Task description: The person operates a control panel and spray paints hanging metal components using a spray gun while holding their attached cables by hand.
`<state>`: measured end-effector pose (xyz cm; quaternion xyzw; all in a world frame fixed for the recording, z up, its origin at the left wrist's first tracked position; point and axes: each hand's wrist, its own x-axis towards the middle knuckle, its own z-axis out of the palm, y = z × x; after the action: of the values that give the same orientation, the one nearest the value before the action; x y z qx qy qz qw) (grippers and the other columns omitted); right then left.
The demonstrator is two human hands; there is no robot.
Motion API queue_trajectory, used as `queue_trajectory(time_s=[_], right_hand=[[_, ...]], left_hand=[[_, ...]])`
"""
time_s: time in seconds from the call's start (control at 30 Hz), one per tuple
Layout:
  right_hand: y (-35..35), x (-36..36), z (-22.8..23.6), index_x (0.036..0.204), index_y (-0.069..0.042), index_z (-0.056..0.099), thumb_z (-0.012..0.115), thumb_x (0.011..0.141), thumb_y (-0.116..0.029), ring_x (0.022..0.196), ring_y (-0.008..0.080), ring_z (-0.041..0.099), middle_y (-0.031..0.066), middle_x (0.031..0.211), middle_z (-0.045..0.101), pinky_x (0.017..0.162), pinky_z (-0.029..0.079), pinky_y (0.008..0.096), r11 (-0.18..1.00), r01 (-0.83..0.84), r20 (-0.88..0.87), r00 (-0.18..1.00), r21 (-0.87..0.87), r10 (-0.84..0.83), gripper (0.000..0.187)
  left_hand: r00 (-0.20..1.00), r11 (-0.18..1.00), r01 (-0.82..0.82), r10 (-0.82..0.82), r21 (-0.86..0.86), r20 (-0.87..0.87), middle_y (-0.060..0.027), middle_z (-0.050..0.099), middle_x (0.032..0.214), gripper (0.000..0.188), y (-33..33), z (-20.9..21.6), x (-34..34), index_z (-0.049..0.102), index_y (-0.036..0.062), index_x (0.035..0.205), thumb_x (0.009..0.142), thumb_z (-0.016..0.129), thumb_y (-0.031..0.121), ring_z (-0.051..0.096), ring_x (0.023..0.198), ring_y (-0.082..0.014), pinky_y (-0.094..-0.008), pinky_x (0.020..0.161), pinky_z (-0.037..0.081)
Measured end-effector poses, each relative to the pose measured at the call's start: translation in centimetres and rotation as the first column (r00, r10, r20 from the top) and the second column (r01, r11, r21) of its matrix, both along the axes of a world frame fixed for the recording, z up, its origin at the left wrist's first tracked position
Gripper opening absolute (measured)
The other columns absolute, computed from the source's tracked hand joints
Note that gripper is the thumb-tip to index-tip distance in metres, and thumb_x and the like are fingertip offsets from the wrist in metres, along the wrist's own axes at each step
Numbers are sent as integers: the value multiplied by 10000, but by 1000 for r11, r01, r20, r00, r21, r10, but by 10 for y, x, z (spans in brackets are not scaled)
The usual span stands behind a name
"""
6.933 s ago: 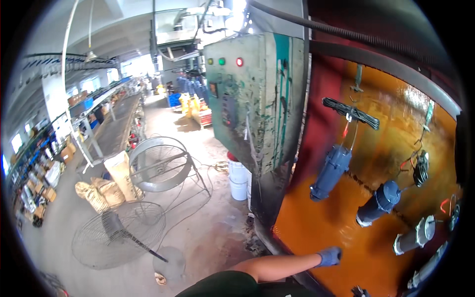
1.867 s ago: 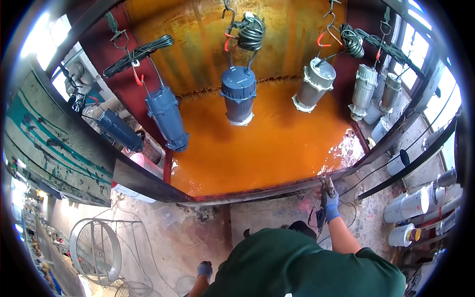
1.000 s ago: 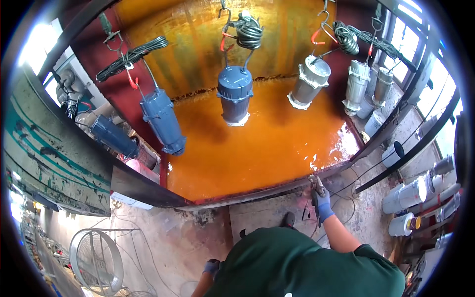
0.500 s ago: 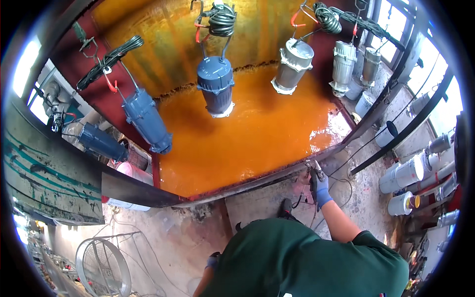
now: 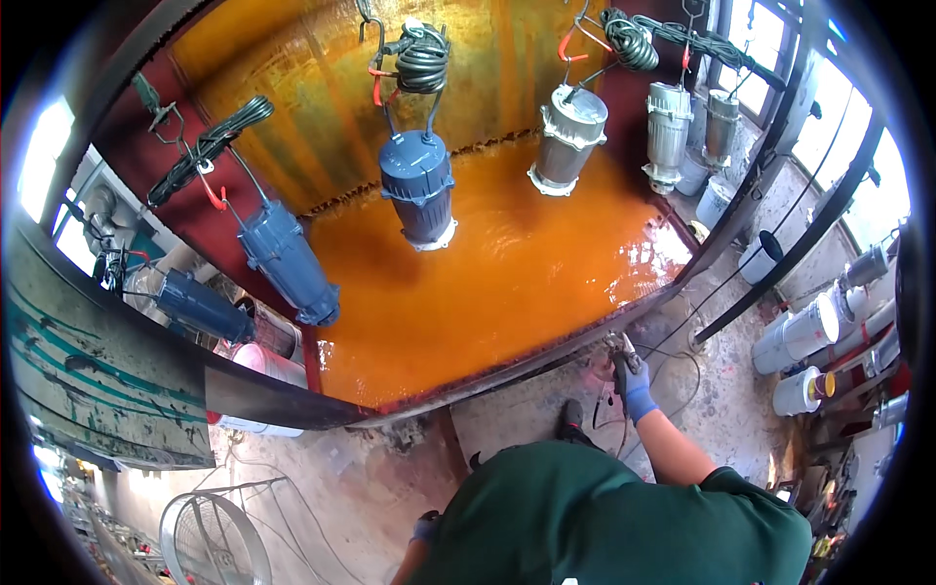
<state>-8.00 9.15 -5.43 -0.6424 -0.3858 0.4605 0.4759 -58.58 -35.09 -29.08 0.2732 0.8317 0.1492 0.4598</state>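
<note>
My right hand (image 5: 639, 385), in a blue-grey glove, is wrapped around a spray gun (image 5: 624, 353), held just in front of the basin's front edge. A thin hose hangs below the gun. My left hand (image 5: 426, 526), also gloved, shows only in part beside my green shirt, and its fingers are mostly hidden. Beyond the basin edge, a blue-painted pump (image 5: 417, 190) hangs from a hook with its cable coiled above. To its right hangs a bare-metal pump (image 5: 567, 141). Another blue pump (image 5: 288, 261) hangs tilted at the left. Neither hand touches these.
Orange liquid fills the wide basin (image 5: 517, 375) beneath the pumps. Further bare-metal pumps (image 5: 668, 136) hang at the right, and one more blue pump (image 5: 203, 305) at the left. White buckets (image 5: 809, 327) stand right. A round fan (image 5: 214, 541) and loose cords are on the floor at left.
The view has shifted slightly, so the hanging pumps sit a little further left. My right hand keeps its grip on the spray gun, which appears slightly lower in the picture.
</note>
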Motion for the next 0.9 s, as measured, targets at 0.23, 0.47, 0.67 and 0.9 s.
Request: queue_trajectory(time_s=[0.23,0.47,0.67,0.9], right_hand=[[0,-26,53,977,-24,722,729,968,-295,632,182,653,76,782,684,550,533,335,996,-89,-80,993,27,91,271],[31,-16,-13,1105,-45,753,733,976,-278,751,150,712,68,895,759,644,571,292,981,-133,28,991,143,130,268],[16,-52,45,1204,-60,736,755,959,-238,763,117,701,46,965,753,663,576,291,965,-175,-198,957,198,214,303],[26,-52,6,1152,-24,718,768,954,-171,882,111,689,31,983,749,790,569,305,936,-238,-86,960,260,267,251]], left_hand=[[997,995,-46,50,-91,50,-151,778,1115,424,4,8,-8,751,153,1270,907,747,370,742,1017,-267,-372,911,577],[996,989,59,-67,-137,-57,-134,768,1187,432,8,18,-4,741,177,1297,923,710,392,733,1067,-278,-372,949,567],[994,994,111,-111,-7,-5,-118,760,1213,452,3,18,-3,740,183,1298,918,704,425,723,1087,-286,-370,957,564],[990,991,134,-134,-4,41,-115,764,1189,468,12,17,-2,735,174,1297,919,706,449,722,1078,-272,-364,947,564]])
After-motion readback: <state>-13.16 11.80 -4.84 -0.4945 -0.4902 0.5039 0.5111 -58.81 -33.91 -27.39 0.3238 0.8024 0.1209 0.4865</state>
